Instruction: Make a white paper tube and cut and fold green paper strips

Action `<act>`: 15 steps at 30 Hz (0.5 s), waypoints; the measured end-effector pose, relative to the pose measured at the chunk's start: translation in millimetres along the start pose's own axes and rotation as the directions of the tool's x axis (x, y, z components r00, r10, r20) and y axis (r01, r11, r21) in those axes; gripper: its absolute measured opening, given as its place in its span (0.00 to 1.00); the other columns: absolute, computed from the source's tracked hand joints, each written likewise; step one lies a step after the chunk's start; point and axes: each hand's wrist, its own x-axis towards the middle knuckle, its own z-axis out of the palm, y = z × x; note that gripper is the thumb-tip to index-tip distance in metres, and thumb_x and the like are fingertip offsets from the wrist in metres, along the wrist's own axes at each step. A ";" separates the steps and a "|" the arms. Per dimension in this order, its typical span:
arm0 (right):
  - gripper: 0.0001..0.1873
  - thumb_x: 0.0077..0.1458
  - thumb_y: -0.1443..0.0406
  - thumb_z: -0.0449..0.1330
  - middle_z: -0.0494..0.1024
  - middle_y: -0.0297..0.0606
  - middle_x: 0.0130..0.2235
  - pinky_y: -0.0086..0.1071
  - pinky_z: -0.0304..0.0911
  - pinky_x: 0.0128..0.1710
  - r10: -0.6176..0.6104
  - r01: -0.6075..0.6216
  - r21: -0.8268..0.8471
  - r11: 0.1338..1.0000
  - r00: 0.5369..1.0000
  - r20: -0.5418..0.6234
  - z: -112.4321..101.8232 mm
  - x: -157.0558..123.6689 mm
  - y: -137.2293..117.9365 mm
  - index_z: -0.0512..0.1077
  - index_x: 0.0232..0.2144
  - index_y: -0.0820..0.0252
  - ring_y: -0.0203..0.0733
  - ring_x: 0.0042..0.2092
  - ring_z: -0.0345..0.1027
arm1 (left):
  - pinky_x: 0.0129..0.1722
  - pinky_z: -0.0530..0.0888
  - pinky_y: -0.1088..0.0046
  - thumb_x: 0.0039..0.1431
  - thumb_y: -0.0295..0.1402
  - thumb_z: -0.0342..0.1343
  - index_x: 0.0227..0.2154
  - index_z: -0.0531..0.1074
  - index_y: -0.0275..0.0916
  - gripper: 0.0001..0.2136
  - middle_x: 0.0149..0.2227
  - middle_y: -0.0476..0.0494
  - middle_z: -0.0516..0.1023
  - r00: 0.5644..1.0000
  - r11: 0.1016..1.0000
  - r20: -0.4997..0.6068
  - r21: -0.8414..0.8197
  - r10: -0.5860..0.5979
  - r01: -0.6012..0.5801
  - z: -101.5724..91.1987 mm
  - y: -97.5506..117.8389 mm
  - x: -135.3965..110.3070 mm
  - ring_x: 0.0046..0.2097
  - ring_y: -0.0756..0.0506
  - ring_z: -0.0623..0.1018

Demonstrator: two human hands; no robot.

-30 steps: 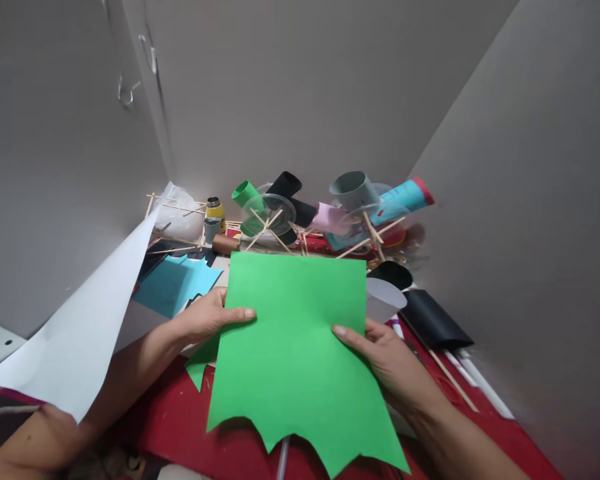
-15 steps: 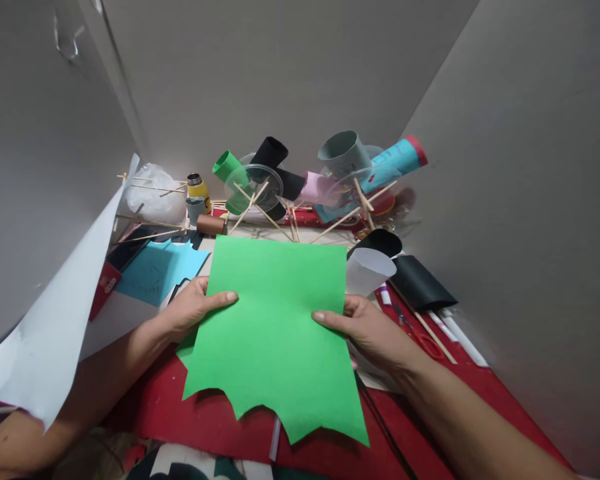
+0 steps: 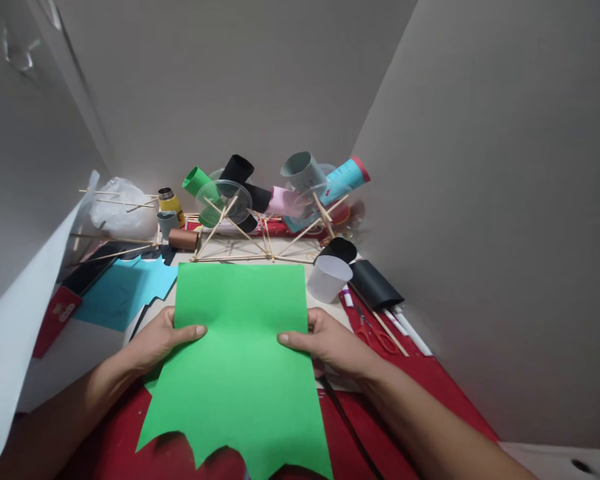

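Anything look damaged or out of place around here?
The green paper has a jagged near edge with curved notches, unlike its straight far edge. A white sheet at left slants upward instead of lying flat.

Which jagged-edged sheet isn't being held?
The blue sheet, lying at left; the green sheet is held by the left hand and right hand.

Dim, soft light leaves the back wall (image 3: 230, 87) dull grey, darker toward the top; the green paper (image 3: 235, 353) stands out vivid and evenly lit, dark shadow showing under its jagged edge on the red table (image 3: 117, 437); pale highlights touch the plastic bag (image 3: 120, 210); the wire (image 3: 27, 65) looks smeared; wide-angle distortion stretches the edges.
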 end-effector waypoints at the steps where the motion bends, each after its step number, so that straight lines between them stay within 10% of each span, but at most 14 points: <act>1: 0.23 0.39 0.50 0.71 0.70 0.28 0.17 0.20 0.51 0.09 -0.009 0.009 0.004 1.000 1.000 0.004 0.5 -0.5 -1.1 0.73 0.26 0.64 0.26 0.13 0.56 | 0.32 0.78 0.69 0.42 0.38 0.71 0.41 0.76 0.33 0.22 0.32 0.41 0.83 1.000 1.000 -0.007 0.003 -0.003 0.003 0.3 0.6 0.1 0.29 0.45 0.80; 15: 0.20 0.43 0.52 0.69 0.70 0.27 0.17 0.21 0.52 0.09 -0.030 0.028 -0.031 0.999 0.998 -0.049 2.8 -3.1 -0.7 0.74 0.30 0.62 0.28 0.13 0.56 | 0.36 0.77 0.68 0.42 0.36 0.71 0.43 0.76 0.33 0.23 0.36 0.40 0.83 0.995 0.995 -0.004 0.000 0.095 -0.095 1.4 -2.4 6.4 0.33 0.44 0.81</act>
